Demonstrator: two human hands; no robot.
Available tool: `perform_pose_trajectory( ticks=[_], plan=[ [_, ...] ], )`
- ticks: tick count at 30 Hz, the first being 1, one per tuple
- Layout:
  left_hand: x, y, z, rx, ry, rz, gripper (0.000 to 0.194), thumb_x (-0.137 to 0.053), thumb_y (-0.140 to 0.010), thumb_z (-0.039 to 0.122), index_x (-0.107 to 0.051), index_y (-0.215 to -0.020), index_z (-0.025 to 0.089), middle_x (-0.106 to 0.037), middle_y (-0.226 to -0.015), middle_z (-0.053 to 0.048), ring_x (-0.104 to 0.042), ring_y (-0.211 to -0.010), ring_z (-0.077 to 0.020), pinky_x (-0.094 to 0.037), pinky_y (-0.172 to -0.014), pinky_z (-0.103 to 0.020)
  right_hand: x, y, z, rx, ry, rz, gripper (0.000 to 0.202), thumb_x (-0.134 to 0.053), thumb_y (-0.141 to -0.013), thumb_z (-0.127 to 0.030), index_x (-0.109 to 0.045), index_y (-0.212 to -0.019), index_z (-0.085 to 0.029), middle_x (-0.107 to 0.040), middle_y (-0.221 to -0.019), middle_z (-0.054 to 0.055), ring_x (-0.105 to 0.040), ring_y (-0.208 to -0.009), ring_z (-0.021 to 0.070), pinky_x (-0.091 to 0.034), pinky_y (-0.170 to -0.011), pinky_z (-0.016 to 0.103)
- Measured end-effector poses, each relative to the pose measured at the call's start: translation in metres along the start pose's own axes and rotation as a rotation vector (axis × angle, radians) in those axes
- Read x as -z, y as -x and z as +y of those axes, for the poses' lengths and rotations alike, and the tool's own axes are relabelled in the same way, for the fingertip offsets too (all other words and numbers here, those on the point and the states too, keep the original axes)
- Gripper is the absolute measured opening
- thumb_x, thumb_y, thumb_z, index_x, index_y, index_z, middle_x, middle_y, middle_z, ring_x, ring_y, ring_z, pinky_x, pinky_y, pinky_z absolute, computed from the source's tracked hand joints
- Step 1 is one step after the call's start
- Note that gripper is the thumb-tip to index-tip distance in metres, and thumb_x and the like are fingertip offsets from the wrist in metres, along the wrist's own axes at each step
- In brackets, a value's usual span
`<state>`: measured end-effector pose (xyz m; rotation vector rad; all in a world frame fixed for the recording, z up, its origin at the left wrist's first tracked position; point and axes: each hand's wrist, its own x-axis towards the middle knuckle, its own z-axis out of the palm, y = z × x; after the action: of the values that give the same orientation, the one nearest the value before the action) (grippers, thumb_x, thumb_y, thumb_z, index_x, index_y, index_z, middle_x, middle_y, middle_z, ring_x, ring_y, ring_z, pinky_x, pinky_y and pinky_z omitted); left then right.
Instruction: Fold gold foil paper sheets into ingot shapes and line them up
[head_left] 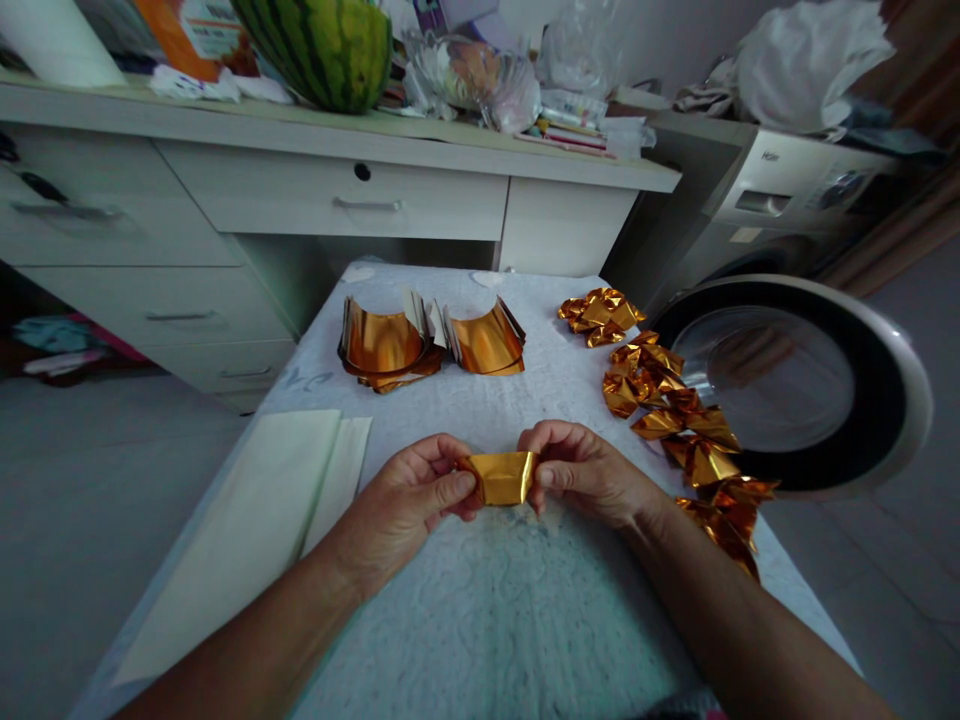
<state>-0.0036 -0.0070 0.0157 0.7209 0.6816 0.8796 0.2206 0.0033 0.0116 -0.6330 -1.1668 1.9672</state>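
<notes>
Both hands are pinching one small folded piece of gold foil (501, 477) above the middle of the table (480, 610), toward its near edge: the left hand (409, 500) is gripping its left end between thumb and curled fingers, the right hand (581, 468) is gripping its right end the same way. The fingers are hiding both ends of the foil, so how it is folded there is hard to tell. Along the right edge a row of folded gold pieces (675, 420) is lying — partly hidden by the right forearm. Two curved stacks of gold sheets (431, 345) are sitting near the far edge, and pale paper (262, 520) is lying along the left edge. Behind, a desk with drawers (337, 200) is carrying a watermelon (322, 45) — cut off at the top — and blurred clutter; a washing machine door (795, 385) is standing open at right.
</notes>
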Motion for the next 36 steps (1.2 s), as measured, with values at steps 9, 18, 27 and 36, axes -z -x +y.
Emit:
perform_pose_trajectory(
  ticks=[9, 18, 27, 36],
  plan=[
    [0.002, 0.0, -0.003, -0.046, -0.086, 0.002, 0.025, -0.084, -0.07, 0.031, -0.065, -0.077, 0.016, -0.065, -0.075, 0.0, -0.058, -0.065, -0.0111, -0.043, -0.061, -0.023, 0.0, -0.002, 0.002, -0.008, 0.034, 0.025, 0.026, -0.078, -0.079, -0.033, -0.061, -0.085, -0.015, -0.067, -0.069, -0.002, -0.06, -0.053, 0.0077, -0.048, -0.053, 0.019],
    [0.002, 0.0, 0.002, -0.093, -0.274, 0.014, 0.021, -0.079, -0.074, 0.031, -0.064, -0.079, 0.018, -0.061, -0.07, 0.001, -0.055, -0.065, -0.0126, -0.042, -0.062, -0.024, 0.0, -0.003, 0.002, 0.035, 0.083, -0.005, 0.022, -0.077, -0.08, -0.027, -0.058, -0.085, -0.017, -0.062, -0.075, -0.003, -0.056, -0.058, 0.0073, -0.046, -0.057, 0.02],
    [0.002, 0.008, 0.008, -0.556, -1.01, 0.077, 0.009, -0.071, -0.079, 0.014, -0.072, -0.078, 0.023, -0.06, -0.094, -0.003, -0.06, -0.088, -0.0166, -0.045, -0.08, -0.025, 0.0, 0.0, -0.006, 0.134, 0.262, 0.127, 0.023, -0.073, -0.082, -0.034, -0.064, -0.098, -0.02, -0.054, -0.09, 0.0, -0.053, -0.077, 0.011, -0.043, -0.071, 0.023],
    [0.0, 0.007, -0.009, -0.754, -1.421, 0.039, 0.019, -0.047, -0.088, 0.009, -0.063, -0.087, 0.02, -0.059, -0.091, -0.001, -0.062, -0.079, -0.0127, -0.05, -0.068, -0.022, -0.011, -0.006, 0.004, 0.063, 0.625, 0.371, 0.019, -0.062, -0.086, -0.035, -0.054, -0.088, -0.018, -0.056, -0.072, -0.002, -0.05, -0.063, 0.0107, -0.038, -0.057, 0.022]
  ],
)
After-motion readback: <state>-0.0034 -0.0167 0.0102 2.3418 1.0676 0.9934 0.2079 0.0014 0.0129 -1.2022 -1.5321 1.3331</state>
